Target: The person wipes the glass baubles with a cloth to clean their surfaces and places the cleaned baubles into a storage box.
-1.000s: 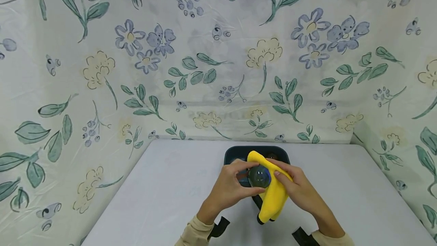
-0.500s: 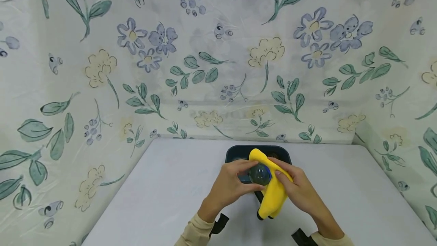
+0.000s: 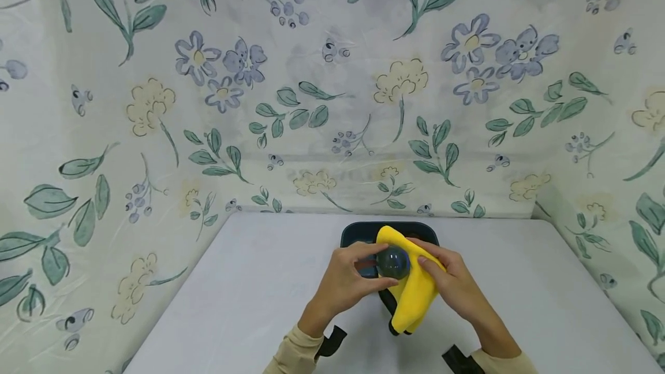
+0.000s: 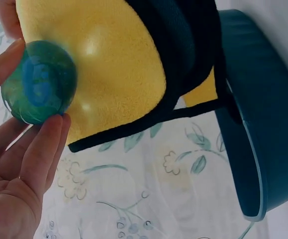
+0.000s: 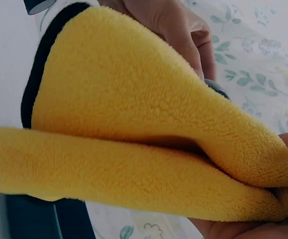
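Note:
My left hand [image 3: 340, 279] pinches a glass ball [image 3: 392, 262] between thumb and fingertips. In the left wrist view the ball [image 4: 40, 82] looks green and see-through, with a blue patch in it, and sits against the fluffy side of a yellow cloth [image 4: 109, 64]. My right hand [image 3: 452, 281] grips this cloth [image 3: 415, 299], which has a dark border and hangs down in folds to the right of the ball. Seen from the right wrist, the folded cloth [image 5: 119, 84] hides nearly all of the ball.
A dark teal tray [image 3: 358, 228] lies on the white table [image 3: 270, 281] just beyond my hands, partly covered by them and the cloth. Floral sheeting [image 3: 312, 103] forms the back and both sides around the table.
The ball has shifted slightly up and left in the head view, with the left hand. The cloth's lower end has risen slightly. Both hands keep their hold.

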Demonstrator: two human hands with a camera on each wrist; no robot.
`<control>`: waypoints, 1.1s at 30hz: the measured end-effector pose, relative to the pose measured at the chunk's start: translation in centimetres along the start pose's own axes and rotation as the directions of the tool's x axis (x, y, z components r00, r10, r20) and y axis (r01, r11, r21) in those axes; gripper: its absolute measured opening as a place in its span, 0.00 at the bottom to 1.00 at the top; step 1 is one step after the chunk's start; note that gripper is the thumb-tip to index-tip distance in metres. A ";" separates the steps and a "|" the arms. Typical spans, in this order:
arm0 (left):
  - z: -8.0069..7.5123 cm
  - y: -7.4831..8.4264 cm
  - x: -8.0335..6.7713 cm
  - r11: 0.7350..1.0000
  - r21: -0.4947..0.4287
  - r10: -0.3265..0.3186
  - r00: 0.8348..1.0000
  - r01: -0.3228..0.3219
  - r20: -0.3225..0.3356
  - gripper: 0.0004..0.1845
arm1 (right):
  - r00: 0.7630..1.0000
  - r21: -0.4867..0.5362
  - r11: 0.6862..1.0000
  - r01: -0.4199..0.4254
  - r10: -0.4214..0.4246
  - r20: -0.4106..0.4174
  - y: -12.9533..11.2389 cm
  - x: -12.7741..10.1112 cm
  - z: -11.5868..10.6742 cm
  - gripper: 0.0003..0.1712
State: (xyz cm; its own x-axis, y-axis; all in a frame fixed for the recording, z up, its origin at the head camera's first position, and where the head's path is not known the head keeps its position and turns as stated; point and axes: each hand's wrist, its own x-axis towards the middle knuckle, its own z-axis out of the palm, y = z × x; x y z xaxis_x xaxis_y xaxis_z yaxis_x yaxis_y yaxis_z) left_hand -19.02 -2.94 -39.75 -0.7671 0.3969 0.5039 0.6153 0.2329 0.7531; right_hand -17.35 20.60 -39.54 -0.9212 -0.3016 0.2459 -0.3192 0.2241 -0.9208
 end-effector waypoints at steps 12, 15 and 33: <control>-0.6 -0.9 1.0 0.996 -0.093 -0.006 0.999 0.001 -0.048 0.29 | 0.989 0.323 0.938 -0.125 0.091 0.117 1.4 0.4 -0.5 0.31; -0.9 -1.0 1.5 0.992 -0.119 -0.040 0.997 0.032 -0.068 0.29 | 0.984 0.375 0.915 -0.152 0.106 0.142 1.3 0.4 -0.6 0.33; -2.0 -3.8 4.2 0.969 -0.164 -0.207 0.971 0.186 -0.119 0.30 | 0.973 0.740 0.641 -0.203 0.048 0.226 1.9 -2.4 -4.9 0.24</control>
State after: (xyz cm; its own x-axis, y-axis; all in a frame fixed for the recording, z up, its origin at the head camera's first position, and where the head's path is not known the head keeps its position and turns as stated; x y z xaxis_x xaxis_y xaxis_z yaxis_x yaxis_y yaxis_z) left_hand -24.90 -3.93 -39.63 -0.8940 0.2312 0.3838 0.4231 0.1536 0.8930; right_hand -16.79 26.34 -40.36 -0.8612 -0.4922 0.1269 0.1474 -0.4808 -0.8644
